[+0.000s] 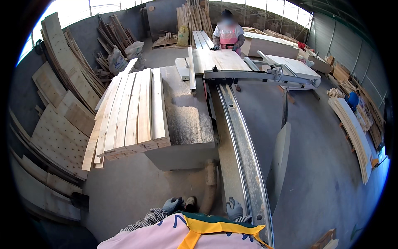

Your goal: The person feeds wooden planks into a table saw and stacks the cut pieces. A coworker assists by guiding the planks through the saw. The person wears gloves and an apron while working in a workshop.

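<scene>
Both gloved hands, left hand [172,204] and right hand [234,208], hang empty, loosely curled.

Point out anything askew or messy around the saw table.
Sawdust lies thick on the saw table beside the planks. The planks are fanned unevenly, the leftmost overhanging the near edge. Both gloved hands, left and right, are low, holding nothing.
</scene>
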